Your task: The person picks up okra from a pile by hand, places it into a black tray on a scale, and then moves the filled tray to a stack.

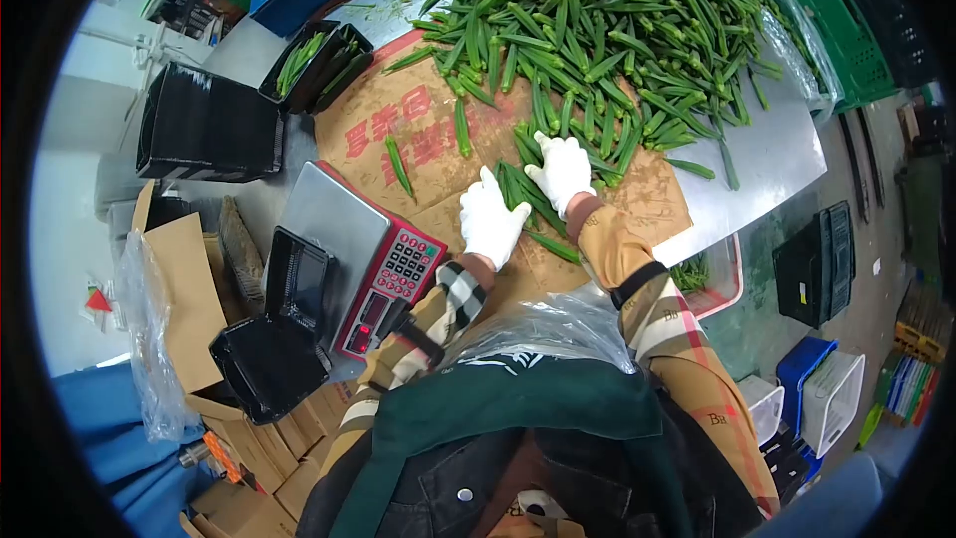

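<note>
Right at the grip, the left hand (493, 219) and right hand (561, 172), 2 white gloves, cup a small okra bunch (520, 186) between them; how firmly, I can't tell. Loose palms could let pods slip out, and the right hand, so near the okra heap (607, 20) beyond, might drag strays along! Beneath: a stained cardboard sheet (647, 207) on a metal table (772, 164). Left of the grip, a digital scale (334, 219); far beyond, to the right, a green crate (835, 20).
</note>
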`<action>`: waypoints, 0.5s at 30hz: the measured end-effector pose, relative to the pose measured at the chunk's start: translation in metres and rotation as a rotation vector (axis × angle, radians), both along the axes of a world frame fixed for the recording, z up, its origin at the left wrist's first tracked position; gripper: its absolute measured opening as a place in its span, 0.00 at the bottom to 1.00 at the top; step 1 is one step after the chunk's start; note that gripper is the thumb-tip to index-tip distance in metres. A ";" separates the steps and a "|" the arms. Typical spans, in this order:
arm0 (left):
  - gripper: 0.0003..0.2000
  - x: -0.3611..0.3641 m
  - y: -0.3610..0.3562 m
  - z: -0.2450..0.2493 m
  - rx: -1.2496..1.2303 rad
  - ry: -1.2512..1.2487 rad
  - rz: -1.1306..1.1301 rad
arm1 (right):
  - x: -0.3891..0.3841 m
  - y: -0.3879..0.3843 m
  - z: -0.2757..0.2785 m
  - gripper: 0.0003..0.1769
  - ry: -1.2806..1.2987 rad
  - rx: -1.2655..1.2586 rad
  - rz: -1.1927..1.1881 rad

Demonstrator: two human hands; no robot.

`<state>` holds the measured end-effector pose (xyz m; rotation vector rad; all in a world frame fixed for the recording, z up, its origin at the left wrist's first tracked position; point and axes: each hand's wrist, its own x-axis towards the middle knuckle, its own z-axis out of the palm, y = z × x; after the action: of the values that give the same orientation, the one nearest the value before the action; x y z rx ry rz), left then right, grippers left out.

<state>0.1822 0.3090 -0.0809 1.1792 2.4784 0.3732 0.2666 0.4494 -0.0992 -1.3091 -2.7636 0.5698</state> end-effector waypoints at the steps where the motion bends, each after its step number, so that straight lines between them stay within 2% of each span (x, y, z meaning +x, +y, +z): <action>1: 0.51 0.002 0.007 0.001 -0.052 -0.001 0.005 | -0.002 0.004 -0.007 0.34 0.028 -0.024 0.027; 2: 0.52 0.001 0.014 0.003 -0.105 -0.001 0.010 | -0.003 0.008 -0.013 0.33 0.058 -0.049 0.055; 4: 0.51 -0.001 0.020 0.007 -0.144 0.012 0.006 | -0.003 0.009 -0.005 0.32 0.165 -0.183 -0.054; 5: 0.50 -0.001 0.023 0.009 -0.159 0.016 0.008 | -0.002 0.014 -0.008 0.30 0.332 -0.220 -0.100; 6: 0.49 -0.001 0.027 0.009 -0.171 0.020 0.005 | 0.001 0.017 -0.016 0.28 0.566 -0.143 -0.130; 8: 0.47 0.000 0.032 0.010 -0.195 0.021 0.001 | 0.008 0.036 -0.026 0.23 0.807 -0.281 -0.325; 10: 0.40 0.002 0.036 0.013 -0.200 -0.009 0.017 | 0.032 0.037 0.026 0.16 0.879 -0.541 -0.425; 11: 0.38 0.002 0.038 0.013 -0.197 -0.035 0.042 | 0.040 0.038 0.024 0.10 1.051 -0.512 -0.398; 12: 0.36 0.004 0.039 0.012 -0.196 -0.060 0.067 | 0.050 0.037 0.021 0.09 1.155 -0.530 -0.384; 14: 0.29 0.000 0.021 -0.030 0.069 -0.005 0.062 | 0.078 0.029 0.045 0.10 0.973 -0.750 -0.496; 15: 0.25 -0.006 0.011 -0.045 0.204 0.024 0.061 | 0.089 0.024 0.045 0.10 0.961 -0.767 -0.505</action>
<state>0.1761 0.3202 -0.1254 1.1921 2.5494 0.6462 0.3557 0.4734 -0.0546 -1.2287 -1.4028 1.7088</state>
